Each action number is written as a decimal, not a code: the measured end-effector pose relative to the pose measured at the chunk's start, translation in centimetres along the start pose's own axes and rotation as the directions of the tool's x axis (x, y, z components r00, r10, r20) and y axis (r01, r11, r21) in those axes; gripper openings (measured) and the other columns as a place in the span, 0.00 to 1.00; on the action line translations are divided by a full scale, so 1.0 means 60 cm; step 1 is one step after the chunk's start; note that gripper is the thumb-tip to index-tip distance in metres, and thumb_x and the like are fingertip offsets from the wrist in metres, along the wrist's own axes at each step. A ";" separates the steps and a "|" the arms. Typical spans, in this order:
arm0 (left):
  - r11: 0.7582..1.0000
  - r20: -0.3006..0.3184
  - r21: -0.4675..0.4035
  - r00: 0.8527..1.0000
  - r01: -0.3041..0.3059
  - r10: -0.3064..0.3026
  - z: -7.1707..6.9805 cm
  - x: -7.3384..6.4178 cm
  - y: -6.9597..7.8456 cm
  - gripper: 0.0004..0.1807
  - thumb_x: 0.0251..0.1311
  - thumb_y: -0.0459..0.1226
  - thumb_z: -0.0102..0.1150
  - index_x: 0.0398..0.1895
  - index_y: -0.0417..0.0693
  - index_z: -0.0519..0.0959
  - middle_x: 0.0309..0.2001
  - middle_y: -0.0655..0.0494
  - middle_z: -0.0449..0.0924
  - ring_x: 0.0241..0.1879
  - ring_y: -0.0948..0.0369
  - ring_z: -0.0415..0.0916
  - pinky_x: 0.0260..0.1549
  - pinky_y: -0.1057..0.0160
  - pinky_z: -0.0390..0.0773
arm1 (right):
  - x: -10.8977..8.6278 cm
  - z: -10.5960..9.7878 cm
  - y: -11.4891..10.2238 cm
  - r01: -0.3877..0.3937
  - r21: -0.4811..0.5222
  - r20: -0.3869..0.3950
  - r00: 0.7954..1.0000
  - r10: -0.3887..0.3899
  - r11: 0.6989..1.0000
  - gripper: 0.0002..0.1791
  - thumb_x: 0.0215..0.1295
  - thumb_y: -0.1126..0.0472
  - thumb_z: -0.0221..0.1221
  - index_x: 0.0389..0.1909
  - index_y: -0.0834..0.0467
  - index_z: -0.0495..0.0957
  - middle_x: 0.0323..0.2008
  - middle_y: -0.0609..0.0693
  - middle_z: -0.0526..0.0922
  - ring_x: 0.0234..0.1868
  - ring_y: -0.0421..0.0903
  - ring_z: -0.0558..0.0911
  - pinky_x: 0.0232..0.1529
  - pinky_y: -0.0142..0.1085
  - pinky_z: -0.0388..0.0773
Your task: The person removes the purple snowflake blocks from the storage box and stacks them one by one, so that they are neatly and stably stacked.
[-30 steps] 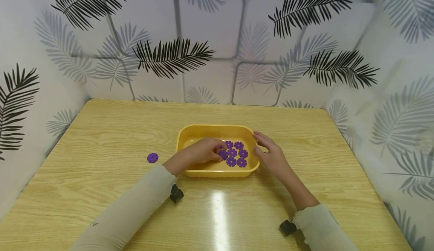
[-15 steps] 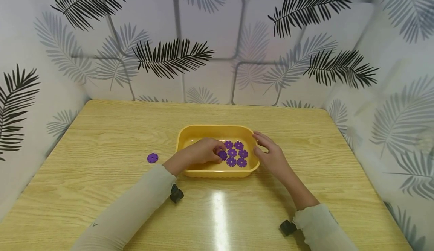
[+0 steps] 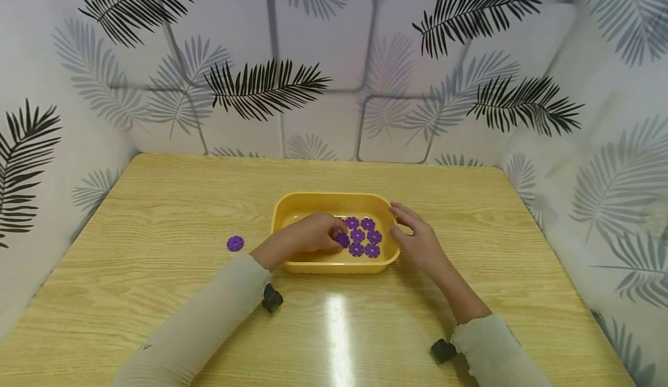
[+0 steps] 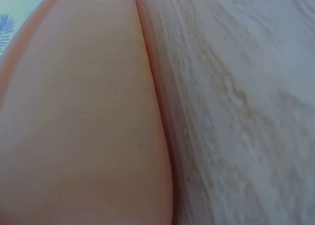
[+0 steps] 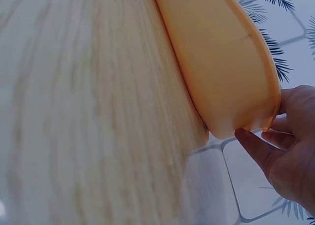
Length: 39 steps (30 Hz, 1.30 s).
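Observation:
In the head view, my left hand (image 3: 316,232) reaches over the front rim into a yellow plastic basin (image 3: 334,268). Between its thumb and fingertips it pinches a purple snowflake disc (image 3: 342,240), partly covered by the fingers. Several more purple notched discs (image 3: 373,250) lie flat on the basin floor, to the right of that hand. My right hand (image 3: 420,242) holds the basin's right end. From the right wrist, the fingers (image 5: 253,147) touch the basin's outer wall (image 5: 221,62) near its corner, with another digit at the rim. The left wrist view shows only the basin's wall (image 4: 88,107) and the table.
One loose purple disc (image 3: 235,243) lies on the wooden table (image 3: 172,213), left of the basin. Leaf-patterned cloth (image 3: 323,126) stands behind the table and along both sides. A bright reflection shines on the tabletop in front of the basin.
Both hands stay where they were. The disc at my left fingertips has shifted very slightly left and tilted a little; the other discs have not moved.

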<state>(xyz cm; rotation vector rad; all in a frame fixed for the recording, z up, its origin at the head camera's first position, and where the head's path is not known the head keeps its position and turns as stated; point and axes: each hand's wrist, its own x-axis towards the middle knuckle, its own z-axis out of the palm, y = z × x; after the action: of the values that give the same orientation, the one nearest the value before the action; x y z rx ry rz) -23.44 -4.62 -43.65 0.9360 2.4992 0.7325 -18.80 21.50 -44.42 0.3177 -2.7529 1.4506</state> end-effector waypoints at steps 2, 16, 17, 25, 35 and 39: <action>1.000 -0.002 -0.002 1.000 -0.006 0.006 -0.001 0.000 0.000 0.16 0.63 0.36 0.68 0.53 0.44 0.83 0.36 0.56 0.81 0.37 0.62 0.73 0.42 0.64 0.76 | 0.000 0.000 0.000 0.000 0.001 -0.001 1.000 0.000 1.000 0.26 0.75 0.63 0.54 0.72 0.61 0.68 0.75 0.54 0.64 0.69 0.60 0.71 0.62 0.52 0.76; 0.993 -0.070 -0.114 0.998 -0.011 0.003 -0.018 -0.010 0.009 0.20 0.64 0.39 0.68 0.56 0.42 0.81 0.39 0.56 0.80 0.40 0.60 0.73 0.42 0.63 0.76 | -0.003 0.001 0.002 -0.002 0.003 0.008 1.000 0.002 1.000 0.27 0.75 0.62 0.54 0.72 0.61 0.67 0.76 0.55 0.63 0.69 0.61 0.70 0.62 0.53 0.75; 0.993 -0.078 -0.121 0.997 -0.011 0.001 -0.021 -0.012 0.010 0.20 0.64 0.39 0.67 0.57 0.42 0.81 0.40 0.55 0.80 0.40 0.59 0.73 0.42 0.63 0.76 | -0.003 0.001 0.002 -0.001 0.003 0.008 1.000 0.001 1.000 0.27 0.75 0.62 0.54 0.72 0.61 0.67 0.76 0.55 0.63 0.69 0.61 0.70 0.62 0.53 0.75; 0.987 -0.138 -0.159 0.990 -0.023 0.001 -0.051 -0.034 0.010 0.19 0.66 0.41 0.66 0.58 0.46 0.81 0.44 0.55 0.80 0.41 0.59 0.74 0.39 0.63 0.76 | -0.003 0.000 0.002 -0.009 0.023 0.000 1.000 0.009 1.000 0.26 0.75 0.62 0.54 0.72 0.61 0.68 0.75 0.54 0.64 0.70 0.61 0.70 0.63 0.52 0.74; 0.984 -0.264 -0.176 0.964 -0.032 -0.015 -0.082 -0.090 0.008 0.15 0.65 0.44 0.67 0.54 0.56 0.82 0.41 0.58 0.79 0.38 0.59 0.73 0.35 0.61 0.76 | -0.002 -0.002 -0.003 -0.034 0.070 0.009 0.999 0.033 0.997 0.25 0.77 0.60 0.52 0.72 0.58 0.68 0.76 0.52 0.64 0.71 0.59 0.70 0.64 0.51 0.74; 0.984 -0.292 -0.176 0.956 -0.021 -0.032 -0.090 -0.118 0.001 0.16 0.65 0.44 0.67 0.54 0.55 0.82 0.43 0.59 0.80 0.40 0.58 0.73 0.39 0.60 0.76 | -0.002 -0.002 -0.003 -0.035 0.062 0.009 0.999 0.034 0.998 0.25 0.77 0.60 0.52 0.72 0.58 0.68 0.76 0.52 0.64 0.70 0.59 0.70 0.63 0.51 0.74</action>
<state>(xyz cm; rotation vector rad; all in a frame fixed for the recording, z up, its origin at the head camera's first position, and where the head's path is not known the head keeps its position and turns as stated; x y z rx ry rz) -21.10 -11.26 -38.19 0.8061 2.6273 1.1480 -18.69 21.53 -44.22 0.2788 -2.7371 1.5480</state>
